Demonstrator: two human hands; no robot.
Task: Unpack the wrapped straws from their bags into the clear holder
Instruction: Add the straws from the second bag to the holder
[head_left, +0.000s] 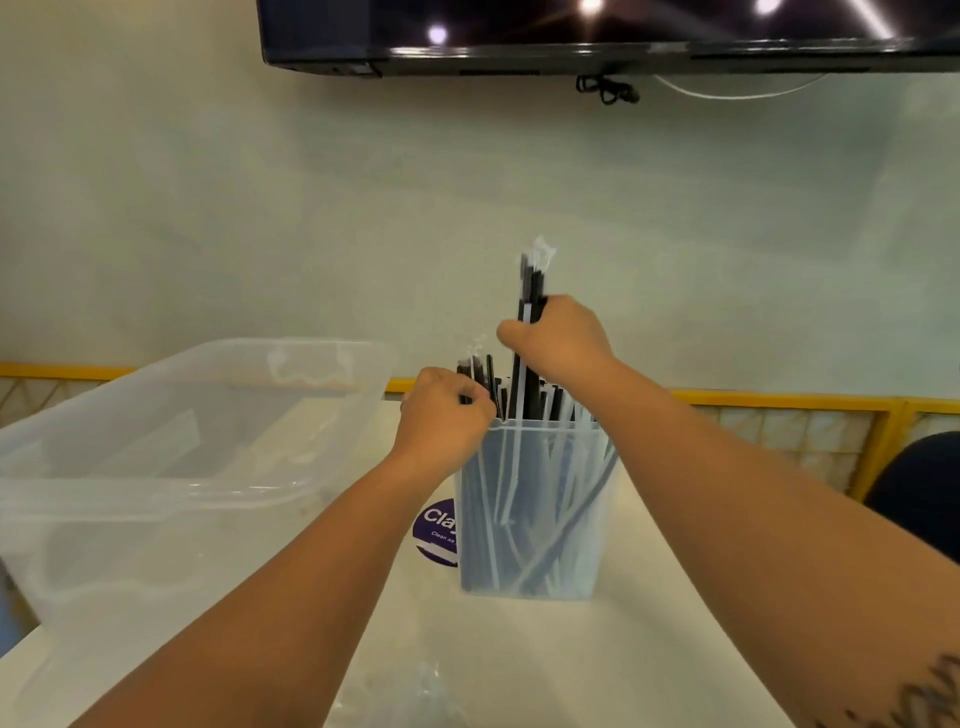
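1. State: the right hand (558, 338) has its fingers closed round a raised bundle (532, 280) of wrapped straws. The lower ends of the bundle are inside the clear holder (498, 427) on the table (649, 623).
2. State: the left hand (441, 415) is at the holder's left rim, with its fingers curled round the tops of the standing straws (545, 493).
3. Risk: the holder looks well filled and its straws cross at angles. A bundle pushed straight down may jam against them and bend.
4. Risk: a sideways push from either hand may tip the tall, narrow holder.
5. Risk: the wrappers are slick. Releasing the bundle too high may let straws fan out over the rim onto the table.
6. Risk: the loose clear bag (410, 691) lies at the near table edge, where a forearm may sweep it off.
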